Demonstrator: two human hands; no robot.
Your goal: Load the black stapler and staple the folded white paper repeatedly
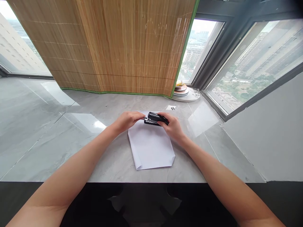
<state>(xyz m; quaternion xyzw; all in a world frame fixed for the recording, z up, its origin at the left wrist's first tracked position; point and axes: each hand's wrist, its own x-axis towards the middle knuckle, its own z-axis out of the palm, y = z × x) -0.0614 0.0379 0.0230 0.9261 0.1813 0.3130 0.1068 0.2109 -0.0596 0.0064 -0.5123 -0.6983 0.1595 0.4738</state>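
A black stapler (155, 119) is held just above the far edge of a stack of white paper (151, 145) that lies on the grey marble sill (71, 132). My right hand (174, 127) grips the stapler's right end. The fingertips of my left hand (126, 120) pinch its left end, at the metal front. The paper's near corners are folded or bent.
A small slip with staples (172, 107) lies beyond the stapler. Stacked plates (183, 90) sit in the far right corner by the window. A bamboo blind (118, 47) hangs behind. The sill's front edge runs just below the paper, with a dark drop beneath.
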